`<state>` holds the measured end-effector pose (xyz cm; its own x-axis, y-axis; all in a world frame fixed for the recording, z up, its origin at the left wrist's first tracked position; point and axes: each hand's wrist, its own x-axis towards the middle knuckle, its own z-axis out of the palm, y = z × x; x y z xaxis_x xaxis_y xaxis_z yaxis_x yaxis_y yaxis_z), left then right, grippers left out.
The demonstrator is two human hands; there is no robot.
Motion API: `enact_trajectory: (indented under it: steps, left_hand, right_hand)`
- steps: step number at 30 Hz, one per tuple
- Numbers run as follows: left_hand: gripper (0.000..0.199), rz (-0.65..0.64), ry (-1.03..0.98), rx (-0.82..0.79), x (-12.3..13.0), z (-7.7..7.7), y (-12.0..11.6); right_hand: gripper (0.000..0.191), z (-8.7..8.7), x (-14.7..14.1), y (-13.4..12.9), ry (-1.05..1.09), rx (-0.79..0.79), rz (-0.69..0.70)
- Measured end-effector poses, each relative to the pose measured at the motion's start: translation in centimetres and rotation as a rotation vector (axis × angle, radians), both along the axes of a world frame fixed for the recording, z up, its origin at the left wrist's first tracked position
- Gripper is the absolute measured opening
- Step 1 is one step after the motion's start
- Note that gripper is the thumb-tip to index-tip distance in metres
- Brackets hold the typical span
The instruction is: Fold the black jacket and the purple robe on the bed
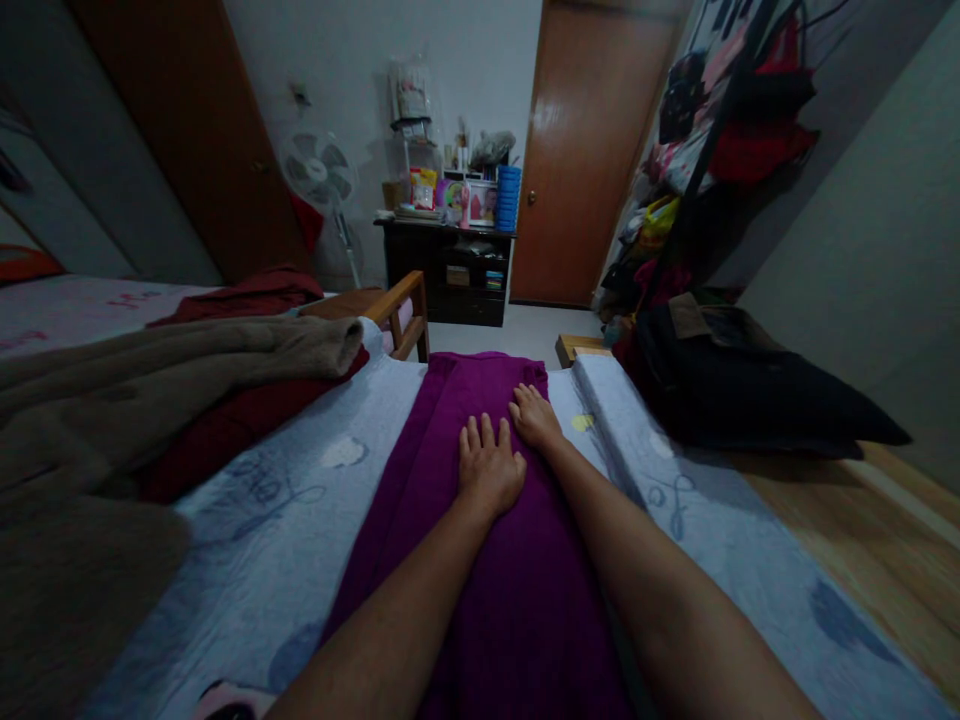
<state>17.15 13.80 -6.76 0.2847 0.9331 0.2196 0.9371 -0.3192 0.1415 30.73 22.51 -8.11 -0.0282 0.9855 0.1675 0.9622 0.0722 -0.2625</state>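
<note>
A long purple garment (517, 590) lies stretched out on the blue patterned bedding (255, 510), its far end near the bed's far edge. My left hand (490, 465) rests flat on the middle of the cloth with its fingers spread. Just beyond it and to the right, my right hand (534, 415) lies on the garment near its right edge, fingers apart. Neither hand grips the fabric. The two hands are close together but do not touch.
A brown fuzzy garment (180, 365) over dark red cloth lies at the left. Dark folded clothes (750, 385) are piled at the right. Beyond the bed stand a wooden rail (397, 300), a fan (319, 168) and a black cabinet (450, 300) with items on top.
</note>
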Motion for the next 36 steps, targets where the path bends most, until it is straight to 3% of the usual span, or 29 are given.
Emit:
enact_trajectory:
  steps: [14,22,25,30,33,36]
  left_hand:
    - [0.062,-0.039,-0.014,-0.029,-0.4,-0.4,0.1]
    - [0.068,-0.143,-0.002,-0.209,-1.4,1.5,-0.1]
    - [0.066,-0.239,0.007,-0.286,-2.3,2.4,-2.2]
    - [0.056,-0.541,0.055,-0.344,-5.2,3.1,-8.7]
    - [0.056,-0.531,0.079,-0.301,-6.7,2.6,-11.8]
    - [0.057,-0.471,0.063,-0.209,-7.1,1.9,-13.0]
  right_hand:
    - [0.059,1.8,-1.9,-14.4,-0.019,-0.181,0.011]
    - [0.061,4.4,-3.0,-23.2,0.0,-0.267,0.119]
    - [0.061,5.2,-3.8,-25.9,0.002,-0.244,0.103]
    - [0.06,5.1,-5.1,-29.7,-0.007,-0.163,0.07]
    - [0.058,4.1,-5.7,-31.1,-0.014,-0.116,0.066]
    - [0.056,3.3,-6.1,-31.5,-0.015,-0.077,0.039]
